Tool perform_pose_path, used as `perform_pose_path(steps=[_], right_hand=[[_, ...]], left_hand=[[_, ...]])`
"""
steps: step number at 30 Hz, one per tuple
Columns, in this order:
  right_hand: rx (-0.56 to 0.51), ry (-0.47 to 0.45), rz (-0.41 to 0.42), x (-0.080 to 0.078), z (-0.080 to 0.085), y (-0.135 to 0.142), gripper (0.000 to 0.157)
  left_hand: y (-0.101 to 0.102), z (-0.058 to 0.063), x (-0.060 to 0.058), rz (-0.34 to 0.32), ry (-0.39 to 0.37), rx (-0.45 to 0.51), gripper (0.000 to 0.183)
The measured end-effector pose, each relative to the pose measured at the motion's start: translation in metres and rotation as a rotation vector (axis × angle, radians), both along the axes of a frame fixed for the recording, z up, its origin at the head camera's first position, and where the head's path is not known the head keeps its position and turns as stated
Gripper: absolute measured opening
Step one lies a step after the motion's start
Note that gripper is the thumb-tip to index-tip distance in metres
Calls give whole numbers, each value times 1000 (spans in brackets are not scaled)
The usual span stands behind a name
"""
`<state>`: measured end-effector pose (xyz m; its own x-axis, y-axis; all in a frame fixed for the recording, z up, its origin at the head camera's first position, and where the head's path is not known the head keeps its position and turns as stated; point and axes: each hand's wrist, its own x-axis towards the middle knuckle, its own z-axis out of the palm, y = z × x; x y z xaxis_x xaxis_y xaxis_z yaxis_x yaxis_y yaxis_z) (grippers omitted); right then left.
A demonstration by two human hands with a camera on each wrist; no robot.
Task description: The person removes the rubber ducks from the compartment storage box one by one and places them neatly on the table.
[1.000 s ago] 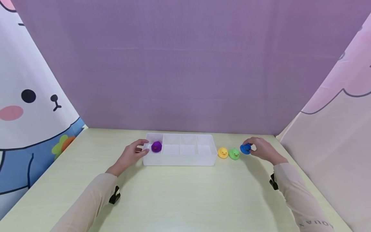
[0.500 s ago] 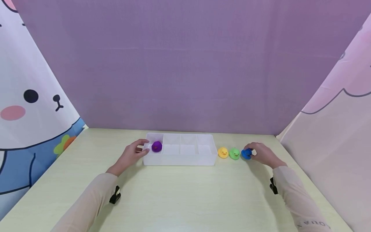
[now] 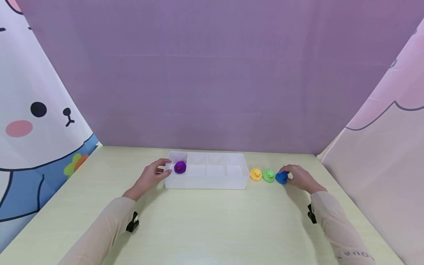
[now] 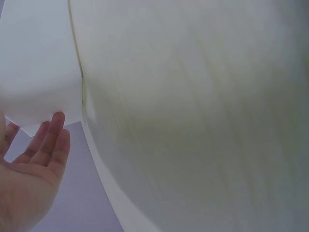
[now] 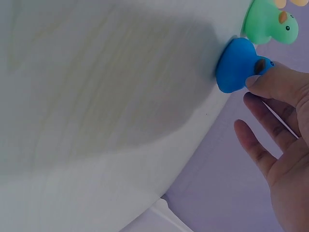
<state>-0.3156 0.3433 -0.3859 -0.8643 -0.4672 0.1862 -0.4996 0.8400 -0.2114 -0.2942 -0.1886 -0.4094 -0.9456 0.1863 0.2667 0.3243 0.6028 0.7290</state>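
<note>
At the tabletop's [image 3: 205,224] far side, we see the right hand [image 3: 300,178] pinching a blue toy duck [image 3: 281,178] by its head between thumb and fingertip; the duck is at the table surface, just beside a green toy duck [image 3: 268,176]. A yellow toy duck [image 3: 255,175] sits between that one and a white four-compartment tray [image 3: 205,183]. We see a purple toy duck [image 3: 180,168] in the tray's leftmost compartment, and the left hand [image 3: 149,178], fingers relaxed, touching the tray's left end.
</note>
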Motion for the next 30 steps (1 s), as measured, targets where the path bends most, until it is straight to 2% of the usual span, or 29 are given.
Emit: perform_pose_path(steps=[10,21,30], right_hand=[[-10,11,20,-2,0,0,29],[-14,0,4,-3,-1,0,30],[-2,-10,18,-4,5,0,32]], left_hand=[[0,-1,-2,4,0,6,39],[0,-1,-1,0,2,11,39],[0,-1,-1,3,0,9,38]])
